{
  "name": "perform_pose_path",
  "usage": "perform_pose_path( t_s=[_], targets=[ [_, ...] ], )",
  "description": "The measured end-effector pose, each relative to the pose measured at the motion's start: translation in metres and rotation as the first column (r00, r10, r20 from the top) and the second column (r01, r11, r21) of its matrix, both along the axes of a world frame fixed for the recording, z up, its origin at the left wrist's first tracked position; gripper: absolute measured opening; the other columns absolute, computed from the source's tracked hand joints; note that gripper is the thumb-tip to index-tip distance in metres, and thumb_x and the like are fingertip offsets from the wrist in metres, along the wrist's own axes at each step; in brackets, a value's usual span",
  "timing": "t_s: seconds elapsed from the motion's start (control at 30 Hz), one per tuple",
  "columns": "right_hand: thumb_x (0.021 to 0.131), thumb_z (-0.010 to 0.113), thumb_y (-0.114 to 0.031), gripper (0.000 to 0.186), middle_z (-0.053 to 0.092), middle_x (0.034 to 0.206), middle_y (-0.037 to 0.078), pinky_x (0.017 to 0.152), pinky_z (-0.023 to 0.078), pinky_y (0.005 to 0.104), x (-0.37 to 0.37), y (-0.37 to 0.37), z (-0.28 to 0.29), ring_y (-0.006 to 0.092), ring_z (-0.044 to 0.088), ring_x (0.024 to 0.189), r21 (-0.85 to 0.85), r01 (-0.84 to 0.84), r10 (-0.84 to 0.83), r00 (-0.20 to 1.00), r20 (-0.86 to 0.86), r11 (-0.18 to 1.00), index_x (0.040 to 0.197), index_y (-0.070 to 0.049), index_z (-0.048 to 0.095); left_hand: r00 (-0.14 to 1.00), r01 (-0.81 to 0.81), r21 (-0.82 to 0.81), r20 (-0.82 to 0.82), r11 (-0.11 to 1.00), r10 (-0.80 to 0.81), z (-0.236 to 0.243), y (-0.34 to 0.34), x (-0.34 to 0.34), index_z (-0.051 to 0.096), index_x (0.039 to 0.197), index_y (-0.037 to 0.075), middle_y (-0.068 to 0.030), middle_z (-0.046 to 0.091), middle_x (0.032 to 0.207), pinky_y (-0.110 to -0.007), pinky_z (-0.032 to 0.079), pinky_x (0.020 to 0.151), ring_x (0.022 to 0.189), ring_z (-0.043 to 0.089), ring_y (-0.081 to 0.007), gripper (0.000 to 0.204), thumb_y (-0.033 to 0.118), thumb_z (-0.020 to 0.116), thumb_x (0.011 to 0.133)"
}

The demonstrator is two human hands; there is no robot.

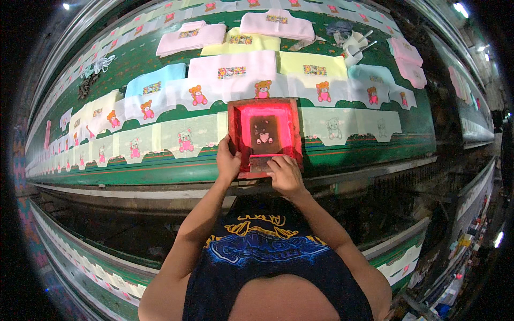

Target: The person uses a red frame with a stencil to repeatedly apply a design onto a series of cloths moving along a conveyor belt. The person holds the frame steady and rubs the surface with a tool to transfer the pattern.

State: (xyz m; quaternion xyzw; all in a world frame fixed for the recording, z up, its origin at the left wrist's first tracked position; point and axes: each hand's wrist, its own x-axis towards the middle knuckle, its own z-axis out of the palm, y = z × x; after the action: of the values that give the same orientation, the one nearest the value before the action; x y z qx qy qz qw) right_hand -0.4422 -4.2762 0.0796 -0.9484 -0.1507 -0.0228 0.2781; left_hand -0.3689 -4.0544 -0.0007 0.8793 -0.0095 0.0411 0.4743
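My left hand (pixel 229 159) grips the left side of a red-stained screen frame (pixel 293 120), which lies on the row of light fabric pieces (pixel 334 128). Pink ink coats the inside around a dark panel with a bear design. My right hand (pixel 285 174) is closed on a squeegee (pixel 259 163) at the frame's near end. Along the row, several pieces carry pink bear prints (pixel 186 139); those to the right show fainter outlines. Behind the frame runs a row of pieces with brown-and-pink bears (pixel 197 95). The fabric under the frame is hidden.
The long green table (pixel 375 156) also bears folded pink, yellow (pixel 305 61) and blue garments, white cups with sticks (pixel 354 53), a crumpled grey cloth (pixel 341 29) and a dark bundle (pixel 85 85). Parallel printing tables (pixel 466 123) flank it to the right and behind me.
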Motion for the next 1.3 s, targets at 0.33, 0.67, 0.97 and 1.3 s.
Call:
perform_pose_path(
  t_s=[0.33,0.67,0.97,1.3],
  targets=[
    [0.073,0.062,0.002,0.037,0.065,0.114,0.017,0.095,0.049,0.0471,0.005,0.001,-0.002,0.0369,0.060,0.108,0.043,-0.022,0.025,0.998,-0.065,0.999,0.110,0.001,0.066,1.000,0.009,0.038,0.002,0.999,-0.009,0.002,0.000,0.000,0.046,0.137,-0.005,-0.0244,0.055,0.128,-0.044,0.044,0.106,0.122,0.054,-0.0422,0.068,-0.004,0.067,0.073],
    [0.076,0.067,0.001,0.028,0.065,0.104,0.016,0.092,0.051,0.0464,0.102,0.000,-0.037,0.0367,0.061,0.102,-0.013,0.042,-0.039,0.976,0.215,0.999,0.104,-0.001,0.066,0.998,0.005,-0.008,-0.061,1.000,-0.006,0.012,-0.001,-0.001,0.046,0.138,-0.004,-0.0243,0.055,0.129,-0.045,0.044,0.106,0.124,0.053,-0.0427,0.069,-0.005,0.067,0.073],
    [0.078,0.068,0.000,0.022,0.065,0.102,0.018,0.091,0.050,0.0475,0.166,-0.008,-0.020,0.0380,0.060,0.101,0.009,0.029,-0.030,0.995,0.100,1.000,0.100,0.000,0.067,1.000,0.020,-0.006,0.001,1.000,-0.020,0.008,-0.001,-0.001,0.045,0.139,-0.003,-0.0227,0.054,0.130,-0.042,0.045,0.104,0.121,0.055,-0.0400,0.070,-0.009,0.068,0.073],
    [0.077,0.064,0.002,0.030,0.065,0.111,0.019,0.093,0.050,0.0481,0.020,0.008,-0.019,0.0397,0.060,0.105,0.048,0.029,-0.029,1.000,0.007,0.998,0.107,0.001,0.066,1.000,0.026,-0.043,-0.001,0.999,-0.026,0.003,0.000,0.000,0.045,0.138,-0.004,-0.0248,0.053,0.131,-0.046,0.042,0.108,0.125,0.051,-0.0432,0.070,-0.005,0.067,0.071]
  ],
)
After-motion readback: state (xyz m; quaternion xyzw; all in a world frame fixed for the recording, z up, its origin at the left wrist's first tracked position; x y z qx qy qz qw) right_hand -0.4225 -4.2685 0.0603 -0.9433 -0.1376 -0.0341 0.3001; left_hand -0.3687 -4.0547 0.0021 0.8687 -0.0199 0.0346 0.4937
